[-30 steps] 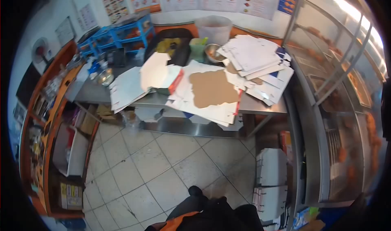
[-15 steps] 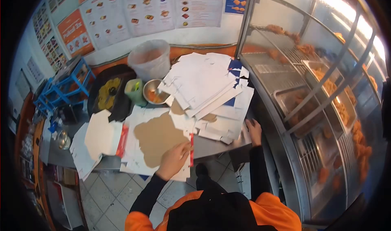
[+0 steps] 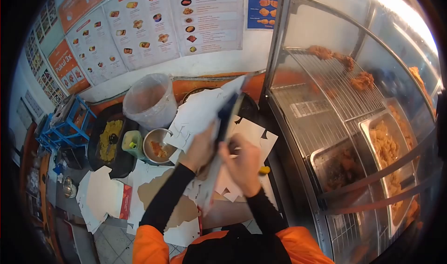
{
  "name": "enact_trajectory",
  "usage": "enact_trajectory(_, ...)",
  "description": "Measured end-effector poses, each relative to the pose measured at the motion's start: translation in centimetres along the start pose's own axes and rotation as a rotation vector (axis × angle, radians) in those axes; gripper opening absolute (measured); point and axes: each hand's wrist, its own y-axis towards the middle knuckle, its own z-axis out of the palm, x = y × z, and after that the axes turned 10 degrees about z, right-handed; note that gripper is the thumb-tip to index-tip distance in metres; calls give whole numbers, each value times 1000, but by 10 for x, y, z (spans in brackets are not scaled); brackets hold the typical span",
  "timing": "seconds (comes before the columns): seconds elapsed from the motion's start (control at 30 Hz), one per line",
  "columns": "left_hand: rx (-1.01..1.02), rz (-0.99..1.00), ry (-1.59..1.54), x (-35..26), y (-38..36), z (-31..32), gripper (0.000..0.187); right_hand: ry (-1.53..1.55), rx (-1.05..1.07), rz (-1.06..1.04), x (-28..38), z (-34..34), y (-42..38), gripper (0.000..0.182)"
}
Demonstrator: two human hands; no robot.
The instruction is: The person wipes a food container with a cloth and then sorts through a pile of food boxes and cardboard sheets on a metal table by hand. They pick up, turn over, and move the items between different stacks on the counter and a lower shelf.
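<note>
Above the counter, a stack of flat cardboard sheets (image 3: 229,117) is raised on edge, blurred by motion, between my two hands. My left hand (image 3: 200,147) grips its left side, fingers partly hidden. On the right side, my right hand (image 3: 242,164) is at the stack with curled, blurred fingers; whether it grips the edge is unclear. White cut sheets (image 3: 198,110) lie behind my left hand. More white sheets (image 3: 260,143) lie to the right, under and beyond my right hand. A brown cardboard piece (image 3: 174,199) rests on white sheets at the lower left.
A glass display case (image 3: 321,120) with fried food and metal trays borders the right. Behind the sheets stand a clear bucket (image 3: 150,101), a steel bowl (image 3: 158,145), a green container (image 3: 132,143) and a black tub (image 3: 111,140). A white-and-red carton (image 3: 104,194) lies left.
Both hands have come together around a stack of sheets, now lifted on edge. My right hand has left the counter's right side, and my left hand has left the brown cardboard. The view has shifted.
</note>
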Motion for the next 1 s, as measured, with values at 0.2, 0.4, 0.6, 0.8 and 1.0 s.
enact_trajectory(0.2, -196, 78, -103, 37, 39, -33, 24, -28, 35, -85, 28, 29, 10, 15)
enact_trajectory(0.4, -162, -66, 21, 29, 33, -40, 28, -67, 123, 282, -18, -2, 11, 31)
enact_trajectory(0.6, -130, 62, 14, 14, 28, -23, 38, 293, 96, 305, -87, -62, 16, 37)
enact_trajectory(0.8, -91, 61, -22, -2, 35, 0, 38, -89, -179, 87, 39, -133, 18, 39)
enact_trajectory(1.0, -94, 26, -98, 2, 41, 35, 32, -159, -260, 29, 76, -139, -2, 41)
